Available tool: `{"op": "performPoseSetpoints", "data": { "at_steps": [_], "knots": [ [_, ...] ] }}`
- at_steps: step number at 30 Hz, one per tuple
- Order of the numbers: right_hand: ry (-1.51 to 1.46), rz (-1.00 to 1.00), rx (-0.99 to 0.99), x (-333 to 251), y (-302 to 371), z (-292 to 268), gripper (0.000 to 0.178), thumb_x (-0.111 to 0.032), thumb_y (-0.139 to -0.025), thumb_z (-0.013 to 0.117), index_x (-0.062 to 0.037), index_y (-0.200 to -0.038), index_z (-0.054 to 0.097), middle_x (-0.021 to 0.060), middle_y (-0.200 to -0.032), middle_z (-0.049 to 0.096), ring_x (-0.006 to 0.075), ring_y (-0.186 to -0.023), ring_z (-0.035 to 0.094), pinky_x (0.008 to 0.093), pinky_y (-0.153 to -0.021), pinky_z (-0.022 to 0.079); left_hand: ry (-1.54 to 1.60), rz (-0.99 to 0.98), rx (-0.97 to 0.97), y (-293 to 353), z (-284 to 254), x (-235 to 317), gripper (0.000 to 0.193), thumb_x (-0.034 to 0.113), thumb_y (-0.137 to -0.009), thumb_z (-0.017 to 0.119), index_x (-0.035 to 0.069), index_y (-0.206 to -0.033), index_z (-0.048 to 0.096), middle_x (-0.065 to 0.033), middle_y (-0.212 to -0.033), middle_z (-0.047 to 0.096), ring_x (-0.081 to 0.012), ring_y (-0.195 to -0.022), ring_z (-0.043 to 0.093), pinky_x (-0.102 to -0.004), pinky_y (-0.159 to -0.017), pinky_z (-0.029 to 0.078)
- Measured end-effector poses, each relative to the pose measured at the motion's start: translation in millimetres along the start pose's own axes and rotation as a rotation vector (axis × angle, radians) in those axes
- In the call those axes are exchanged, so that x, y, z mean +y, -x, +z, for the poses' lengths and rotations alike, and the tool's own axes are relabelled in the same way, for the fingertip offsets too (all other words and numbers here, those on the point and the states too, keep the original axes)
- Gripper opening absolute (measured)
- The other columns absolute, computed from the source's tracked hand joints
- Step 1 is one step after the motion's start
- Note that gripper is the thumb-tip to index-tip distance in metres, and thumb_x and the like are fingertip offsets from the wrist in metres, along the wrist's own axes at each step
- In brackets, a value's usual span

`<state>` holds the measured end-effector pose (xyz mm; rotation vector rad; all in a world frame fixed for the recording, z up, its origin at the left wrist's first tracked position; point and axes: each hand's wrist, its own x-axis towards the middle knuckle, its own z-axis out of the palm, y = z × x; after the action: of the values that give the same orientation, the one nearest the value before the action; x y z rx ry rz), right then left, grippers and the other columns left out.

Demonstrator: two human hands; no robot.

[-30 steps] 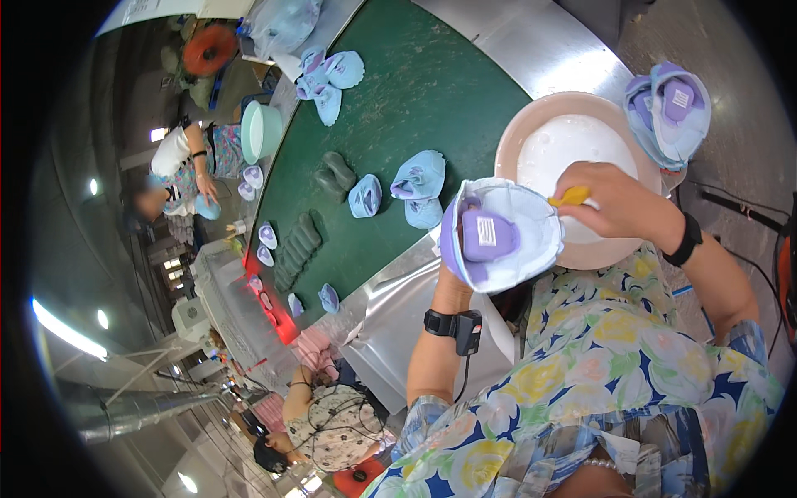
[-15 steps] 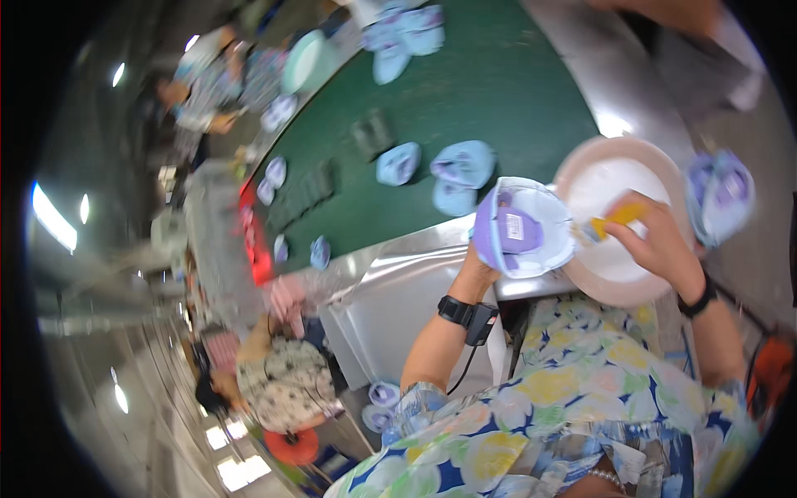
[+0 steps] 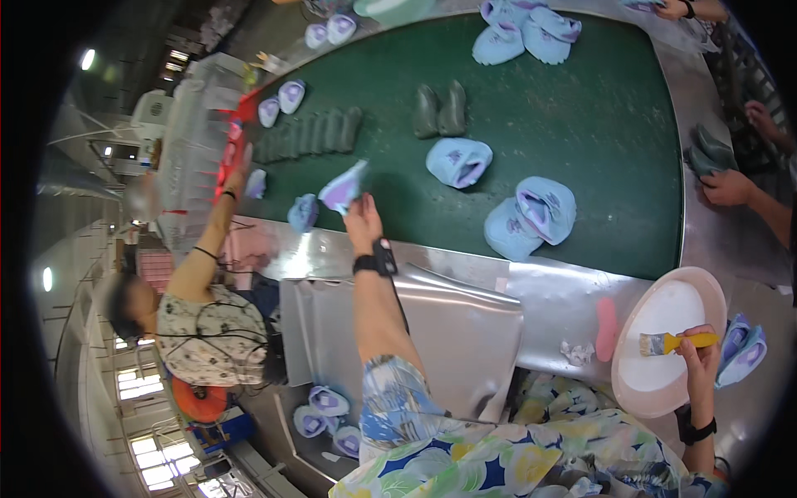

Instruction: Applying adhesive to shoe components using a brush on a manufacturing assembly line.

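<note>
My left hand (image 3: 363,222) is stretched out over the green belt, its fingers closed on a light blue shoe upper (image 3: 342,187) with a purple lining. This upper is slightly blurred and tilted. In my right hand (image 3: 704,355) is a paintbrush (image 3: 664,344) with a yellow handle and pale bristles. The brush is over a pale pink basin (image 3: 716,290) of white liquid. Beside the left hand, another blue upper (image 3: 303,213) rests near the belt's edge. A pair of uppers (image 3: 544,212) and a single one (image 3: 459,162) lie farther right.
Dark shoe lasts (image 3: 311,133) stand in a row on the green belt (image 3: 598,108), with two more lasts (image 3: 440,109) nearby. A pink strip (image 3: 607,328) lies on the metal edge. At left a co-worker (image 3: 212,332) reaches to a red rack; another person's hand (image 3: 726,187) holds dark lasts at right.
My left hand has swung left, carrying the upper from beside the basin to over the belt. The brush has moved back over the basin in my right hand. The head view has shifted.
</note>
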<state>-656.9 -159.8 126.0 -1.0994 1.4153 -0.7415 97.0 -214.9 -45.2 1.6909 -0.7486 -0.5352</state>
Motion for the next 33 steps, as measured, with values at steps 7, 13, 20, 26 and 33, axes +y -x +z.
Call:
{"op": "performPoseSetpoints", "data": {
  "at_steps": [7,13,20,26,33],
  "knots": [
    [0.220,0.120,0.178,12,24,1,0.009,-0.009,-0.093,0.060,-0.0022,-0.097,0.056,0.0030,-0.088,0.057,0.0105,-0.082,0.056,0.0245,-0.075,0.047,-0.628,0.502,-0.433,16,255,22,0.047,0.007,-0.081,0.056,0.009,-0.128,0.057,-0.0173,-0.123,0.058,-0.0363,-0.120,0.051,-0.0446,-0.105,0.036],
    [0.384,0.046,0.258,48,18,-8,0.016,-0.008,-0.087,0.067,0.0013,-0.099,0.060,0.0084,-0.090,0.065,0.0135,-0.079,0.063,0.0266,-0.073,0.049,-0.940,0.660,-0.563,28,238,29,0.032,0.012,-0.084,0.063,0.005,-0.115,0.062,-0.0217,-0.113,0.063,-0.0394,-0.104,0.060,-0.0462,-0.091,0.047],
    [0.517,-0.268,0.002,74,27,28,0.014,-0.009,-0.085,0.065,-0.0001,-0.096,0.062,0.0120,-0.095,0.065,0.0264,-0.089,0.063,0.0341,-0.077,0.050,0.096,-0.182,-0.556,135,218,134,0.032,0.012,-0.089,0.062,0.009,-0.119,0.052,-0.0029,-0.104,0.063,-0.0189,-0.093,0.063,-0.0269,-0.067,0.051],
    [0.724,-0.519,-0.109,91,35,-27,0.012,-0.008,-0.081,0.066,-0.0016,-0.091,0.061,0.0111,-0.095,0.064,0.0297,-0.090,0.061,0.0370,-0.077,0.050,-0.255,0.068,-0.878,272,234,200,0.024,0.008,-0.086,0.063,0.003,-0.109,0.058,-0.0044,-0.099,0.063,-0.0129,-0.089,0.059,-0.0304,-0.076,0.051],
    [-0.042,-0.337,0.394,53,53,-60,0.019,-0.015,-0.086,0.068,0.0000,-0.096,0.062,0.0097,-0.087,0.066,0.0176,-0.071,0.063,0.0279,-0.066,0.049,-0.121,-0.021,-1.298,360,284,200,0.024,0.003,-0.082,0.065,0.004,-0.106,0.061,-0.0001,-0.094,0.064,-0.0107,-0.089,0.058,-0.0275,-0.083,0.047]
  ]
}}
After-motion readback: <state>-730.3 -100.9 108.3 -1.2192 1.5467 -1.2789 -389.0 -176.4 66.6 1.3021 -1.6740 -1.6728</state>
